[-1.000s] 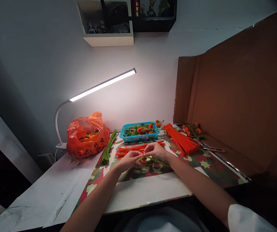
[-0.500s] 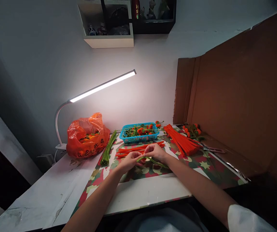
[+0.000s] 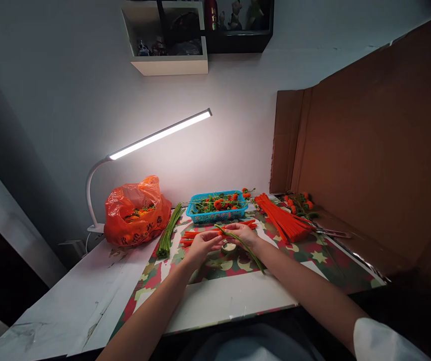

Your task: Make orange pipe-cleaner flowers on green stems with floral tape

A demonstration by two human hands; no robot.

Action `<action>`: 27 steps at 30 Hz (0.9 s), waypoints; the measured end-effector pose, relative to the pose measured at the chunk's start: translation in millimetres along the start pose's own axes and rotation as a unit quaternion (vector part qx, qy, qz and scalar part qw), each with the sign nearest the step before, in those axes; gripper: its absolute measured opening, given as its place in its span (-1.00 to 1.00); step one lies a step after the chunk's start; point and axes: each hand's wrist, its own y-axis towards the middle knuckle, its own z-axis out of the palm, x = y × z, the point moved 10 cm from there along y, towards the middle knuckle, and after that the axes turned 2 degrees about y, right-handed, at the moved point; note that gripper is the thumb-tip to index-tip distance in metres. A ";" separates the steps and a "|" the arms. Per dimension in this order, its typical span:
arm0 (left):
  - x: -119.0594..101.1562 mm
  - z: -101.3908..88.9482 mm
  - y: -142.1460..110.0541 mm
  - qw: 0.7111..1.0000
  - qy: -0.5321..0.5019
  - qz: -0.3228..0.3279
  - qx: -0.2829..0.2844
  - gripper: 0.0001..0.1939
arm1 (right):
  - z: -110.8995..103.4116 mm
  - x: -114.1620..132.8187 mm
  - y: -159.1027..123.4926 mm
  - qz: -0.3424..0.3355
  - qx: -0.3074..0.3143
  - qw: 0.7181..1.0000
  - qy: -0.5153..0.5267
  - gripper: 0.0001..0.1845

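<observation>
My left hand is closed in a pinch at a small orange piece between the two hands. My right hand grips a green fuzzy pipe cleaner, which slants from the fingertips down towards the table's front. Whether the orange piece is joined to the green stem is too small to tell. Just below the fingers lies a small round pale object, partly covered. Behind the hands, orange pipe cleaners lie in a loose row on the patterned sheet.
A blue basket holds orange flowers with green stems. Green pipe cleaners lie bundled left, beside an orange plastic bag. Right are a red-orange bundle, pliers-like tool and more flowers. A lamp shines overhead; cardboard walls the right.
Both hands have risen slightly. The green pipe cleaner has turned, its near end now hanging lower past my right hand, and the round pale object has come into view beneath.
</observation>
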 end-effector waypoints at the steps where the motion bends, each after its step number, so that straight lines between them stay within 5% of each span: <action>1: 0.4 0.3 0.1 1.000 -0.001 -0.002 -0.002 -0.54 | -0.2 0.2 0.8 -0.007 -0.002 1.000 -0.001 -0.68; 19: 3.4 9.4 -4.7 0.998 -0.052 -0.030 0.029 -0.62 | 18.3 -19.2 -10.7 0.096 0.111 0.987 0.072 -0.57; 27: 7.3 11.8 -3.8 0.997 -0.046 -0.034 0.047 -0.61 | 21.8 -22.9 -10.3 0.095 0.108 0.985 0.093 -0.58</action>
